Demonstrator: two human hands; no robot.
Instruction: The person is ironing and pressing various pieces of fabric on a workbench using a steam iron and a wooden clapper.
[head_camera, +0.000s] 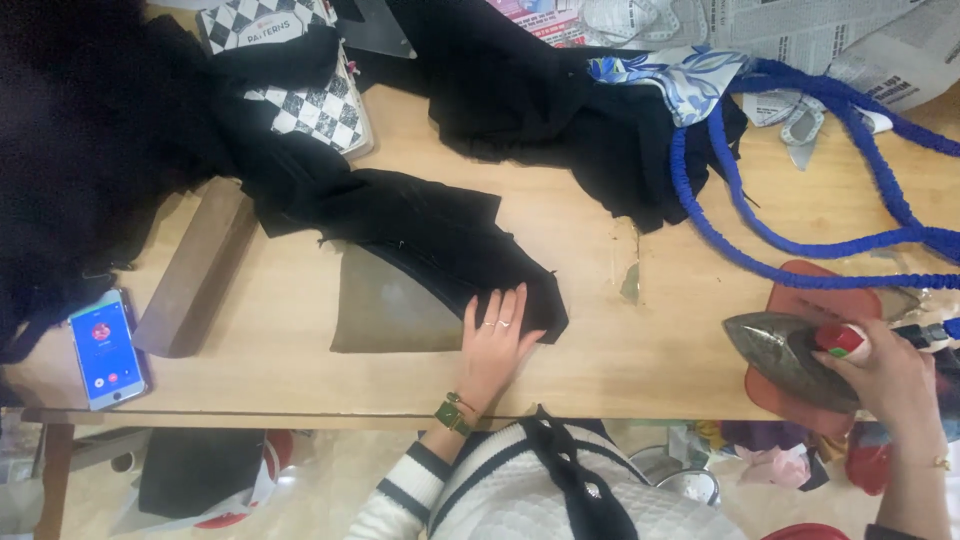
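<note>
Black cloth (420, 230) takes up most of what I see from the head camera, and much of it is hard to read: the dark heap at the upper left of the bench (640, 340) swallows its own folds, and I cannot tell where one piece ends and the next begins. My left hand (495, 335) lies flat and spread on the pointed end of the cloth, fingers extended, gripping nothing, pressing the fabric just beside a grey-brown pattern piece (385, 310) that the cloth partly covers. My right hand (885, 375) is wrapped around the handle of an iron (790, 355) near the bench's right edge; the hand hides the handle, and the iron's rear is cut off by my wrist. It sits on a reddish-brown mat (820, 300), mostly hidden under it. A blue braided cord (800, 235) loops across the right side and runs out of view. At the top, a black-and-white chequered package (325, 110) is half buried under cloth, newspaper sheets (850, 30) are cropped by the edge, and a blue-and-white patterned fabric (690, 80) lies between. A phone (105, 350) with a lit blue screen rests at the left, beside a brown wooden block (195, 270).
</note>
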